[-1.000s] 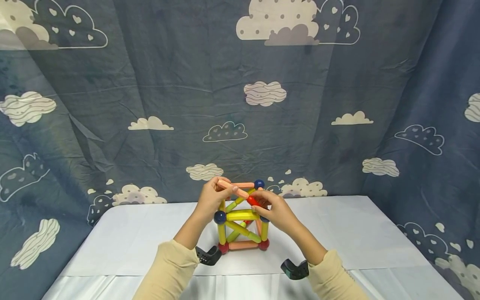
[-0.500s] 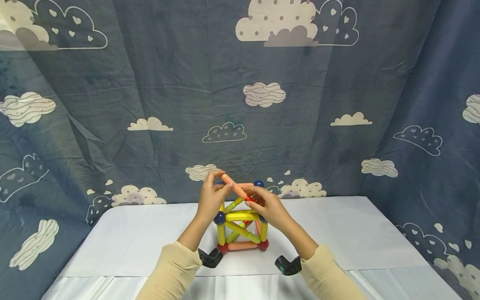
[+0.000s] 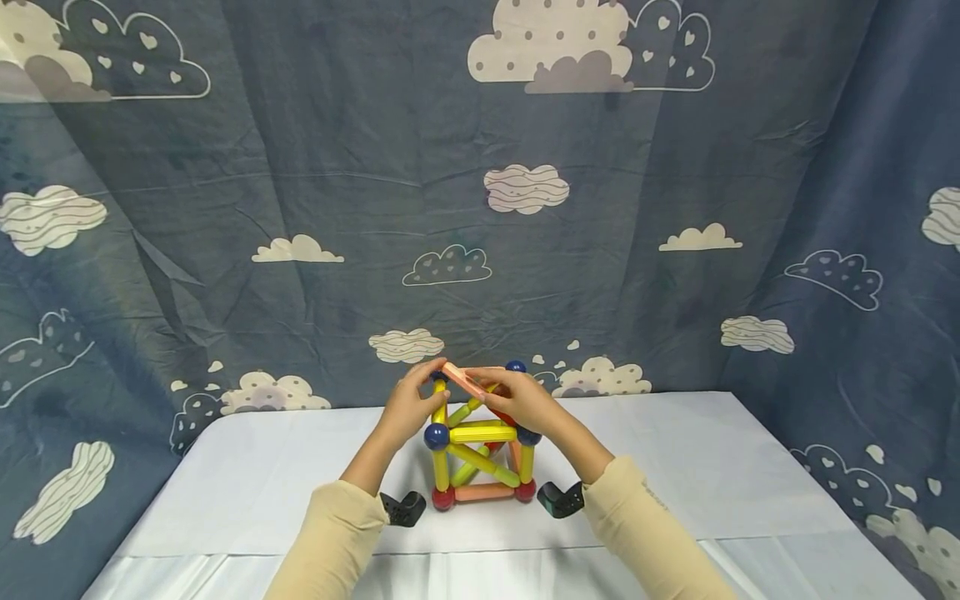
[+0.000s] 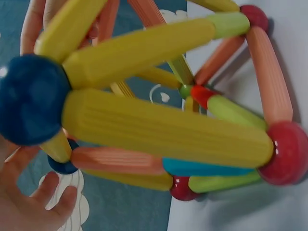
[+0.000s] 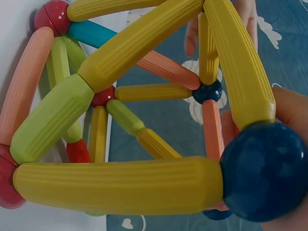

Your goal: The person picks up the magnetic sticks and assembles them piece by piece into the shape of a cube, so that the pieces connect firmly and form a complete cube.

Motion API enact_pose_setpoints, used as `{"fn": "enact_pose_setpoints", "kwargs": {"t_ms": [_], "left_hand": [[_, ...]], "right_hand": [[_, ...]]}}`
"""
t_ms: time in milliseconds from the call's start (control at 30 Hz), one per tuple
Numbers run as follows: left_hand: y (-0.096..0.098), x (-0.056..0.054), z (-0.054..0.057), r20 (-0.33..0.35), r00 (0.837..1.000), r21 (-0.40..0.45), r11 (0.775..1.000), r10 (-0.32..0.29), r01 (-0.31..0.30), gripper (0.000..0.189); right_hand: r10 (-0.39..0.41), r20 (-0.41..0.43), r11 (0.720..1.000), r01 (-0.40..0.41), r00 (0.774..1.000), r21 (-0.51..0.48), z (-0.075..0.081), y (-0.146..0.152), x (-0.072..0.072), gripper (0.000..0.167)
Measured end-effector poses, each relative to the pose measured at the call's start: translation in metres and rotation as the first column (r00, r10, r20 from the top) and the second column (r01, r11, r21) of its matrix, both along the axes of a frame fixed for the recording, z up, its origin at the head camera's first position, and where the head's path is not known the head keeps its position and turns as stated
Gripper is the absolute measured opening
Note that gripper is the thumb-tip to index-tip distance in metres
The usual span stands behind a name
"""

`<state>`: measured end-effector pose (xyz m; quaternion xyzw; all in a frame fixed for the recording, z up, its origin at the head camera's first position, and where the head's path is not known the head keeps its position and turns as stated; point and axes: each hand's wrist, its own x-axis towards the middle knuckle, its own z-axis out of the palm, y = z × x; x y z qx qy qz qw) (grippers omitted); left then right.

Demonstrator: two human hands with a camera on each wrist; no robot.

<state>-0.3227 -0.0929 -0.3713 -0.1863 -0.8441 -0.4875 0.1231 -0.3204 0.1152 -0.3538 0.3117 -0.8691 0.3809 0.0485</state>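
Note:
A frame of magnetic rods and balls stands on the table, with yellow rods and blue balls on its upper part and red balls at its base. Above its top, my right hand pinches a slanting orange rod; a red piece shows partly under that hand. My left hand has thumb and fingers around the rear left blue ball, its index fingertip by the rod's upper end. In the right wrist view a blue ball and yellow rods hide most of the right hand.
A white-covered table lies under the frame. Behind it hangs a dark blue cloth with printed clouds. Black wrist devices sit close to the frame's lower front corners. Yellow-and-lime diagonals brace the frame.
The orange rod has come down toward the rear left corner. My left hand has let go of it and lowered to the blue ball, while my right hand has shifted left and farther along the rod.

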Motion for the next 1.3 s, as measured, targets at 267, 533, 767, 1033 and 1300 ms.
{"fn": "enact_pose_setpoints", "kwargs": {"t_ms": [267, 533, 767, 1033, 1300], "left_hand": [[-0.001, -0.003, -0.006, 0.081, 0.993, 0.02, 0.996, -0.083, 0.082, 0.054], [-0.001, -0.003, -0.008, 0.05, 0.995, -0.012, 0.996, -0.089, 0.089, 0.05], [-0.002, -0.002, -0.008, 0.088, 0.991, -0.006, 0.995, -0.103, 0.104, 0.047], [-0.003, -0.003, -0.01, 0.09, 0.992, 0.01, 0.996, -0.09, 0.089, 0.041], [-0.006, -0.003, -0.012, 0.102, 0.988, -0.025, 0.993, -0.114, 0.118, 0.033]], "right_hand": [[-0.056, 0.039, 0.997, 0.054, 0.998, 0.062, 0.001, -0.004, 0.001, 0.032], [-0.054, 0.033, 0.997, 0.052, 0.998, 0.059, 0.0, -0.004, 0.001, 0.031], [-0.052, 0.045, 0.996, 0.049, 0.998, 0.069, -0.002, -0.006, 0.0, 0.031], [-0.015, 0.014, 0.994, 0.013, 1.0, 0.106, 0.001, -0.011, 0.0, 0.029], [-0.035, 0.04, 0.987, 0.028, 0.999, 0.16, 0.002, -0.013, 0.0, 0.031]]}}
